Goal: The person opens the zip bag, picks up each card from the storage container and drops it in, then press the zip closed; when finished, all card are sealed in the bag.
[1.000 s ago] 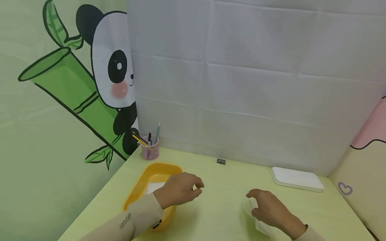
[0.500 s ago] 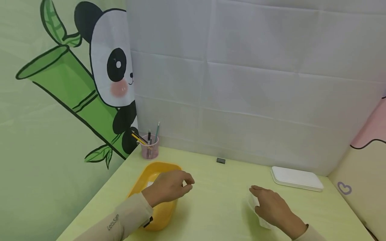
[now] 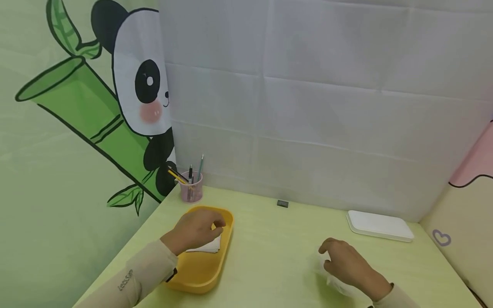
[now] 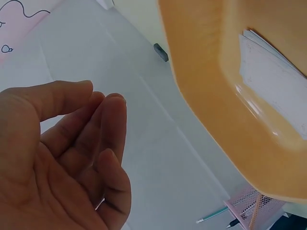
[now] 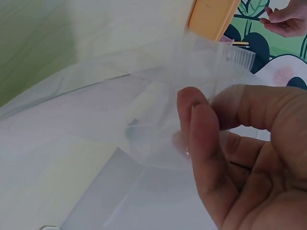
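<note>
My left hand (image 3: 196, 231) is held over the yellow tray (image 3: 196, 276), with its fingers loosely curved and nothing between them. Inside that tray lies a small stack of white paper sheets (image 3: 211, 246), partly covered by the hand in the head view. In the left wrist view, the thumb and fingertips (image 4: 115, 103) come close together beside the tray's wall. On the right side of the table, my right hand (image 3: 346, 265) pinches a clear plastic bag (image 5: 91, 108) between thumb and fingers. The thin film spreads out from the fingertips, and the hand hides much of it in the head view.
A pink mesh cup (image 3: 191, 192) with pens and pencils stands behind the tray. By the back wall lies a small dark block (image 3: 283, 203). A flat white case (image 3: 379, 225) sits at the back right of the table (image 3: 269, 248).
My left hand has moved left, from past the tray's right edge to above the tray, uncovering part of the paper stack. My right hand stays nearly in place with the plastic bag.
</note>
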A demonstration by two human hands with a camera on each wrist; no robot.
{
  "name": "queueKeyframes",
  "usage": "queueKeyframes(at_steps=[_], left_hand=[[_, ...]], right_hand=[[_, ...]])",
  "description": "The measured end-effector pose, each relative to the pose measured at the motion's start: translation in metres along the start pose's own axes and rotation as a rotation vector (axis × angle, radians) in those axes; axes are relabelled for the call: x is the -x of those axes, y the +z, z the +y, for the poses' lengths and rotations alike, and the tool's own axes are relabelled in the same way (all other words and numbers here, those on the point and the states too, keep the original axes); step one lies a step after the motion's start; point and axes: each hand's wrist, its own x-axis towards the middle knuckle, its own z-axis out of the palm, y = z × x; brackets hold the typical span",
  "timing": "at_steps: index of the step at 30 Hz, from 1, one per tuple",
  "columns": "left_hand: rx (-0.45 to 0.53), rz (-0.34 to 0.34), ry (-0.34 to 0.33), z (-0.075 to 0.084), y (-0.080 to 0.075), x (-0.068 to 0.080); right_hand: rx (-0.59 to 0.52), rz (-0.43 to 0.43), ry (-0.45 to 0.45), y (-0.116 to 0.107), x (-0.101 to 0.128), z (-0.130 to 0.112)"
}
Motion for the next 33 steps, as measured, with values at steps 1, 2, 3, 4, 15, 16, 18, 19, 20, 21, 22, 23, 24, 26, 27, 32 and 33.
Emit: queueKeyframes(at_steps=[1, 2, 3, 4, 15, 16, 18, 19, 20, 21, 22, 23, 24, 26, 27, 32, 33], left_hand=[[-0.004, -0.013, -0.013, -0.002, -0.001, 0.0], [-0.014, -0.03, -0.03, -0.005, -0.001, 0.001], [-0.021, -0.053, -0.048, -0.009, -0.001, 0.0], [-0.036, -0.077, -0.066, -0.014, -0.001, 0.0], [-0.105, -0.381, -0.166, -0.062, 0.006, -0.012], [-0.106, -0.388, -0.169, -0.063, 0.007, -0.013], [-0.108, -0.394, -0.178, -0.065, 0.01, -0.014], [-0.103, -0.396, -0.185, -0.066, 0.011, -0.014], [-0.1, -0.396, -0.19, -0.067, 0.013, -0.015], [-0.096, -0.396, -0.193, -0.067, 0.015, -0.016], [-0.093, -0.398, -0.193, -0.067, 0.018, -0.016], [-0.091, -0.4, -0.196, -0.067, 0.02, -0.017], [-0.09, -0.402, -0.198, -0.067, 0.023, -0.016], [-0.098, -0.409, -0.196, -0.067, 0.029, -0.016], [-0.106, -0.413, -0.195, -0.066, 0.031, -0.015], [-0.125, -0.426, -0.218, -0.063, 0.038, -0.015], [-0.133, -0.429, -0.223, -0.062, 0.038, -0.015]], right_hand=[[0.002, 0.001, -0.007, 0.0, 0.0, 0.0], [-0.005, 0.002, -0.008, -0.001, 0.0, 0.0], [-0.007, 0.002, -0.012, -0.001, 0.0, 0.0], [-0.011, 0.001, -0.017, -0.001, 0.0, 0.001], [-0.236, -0.143, -0.162, -0.007, 0.003, 0.018], [-0.255, -0.159, -0.167, -0.007, 0.003, 0.02], [-0.278, -0.181, -0.177, -0.008, 0.003, 0.022], [-0.278, -0.187, -0.184, -0.01, 0.003, 0.023], [-0.281, -0.19, -0.187, -0.011, 0.003, 0.023], [-0.277, -0.19, -0.189, -0.012, 0.003, 0.023], [-0.276, -0.189, -0.187, -0.013, 0.003, 0.023], [-0.275, -0.187, -0.183, -0.014, 0.003, 0.023], [-0.279, -0.185, -0.178, -0.015, 0.003, 0.023], [-0.292, -0.186, -0.157, -0.016, 0.002, 0.023], [-0.292, -0.186, -0.148, -0.016, 0.002, 0.022], [-0.299, -0.191, -0.123, -0.012, 0.005, 0.02], [-0.296, -0.189, -0.123, -0.011, 0.006, 0.019]])
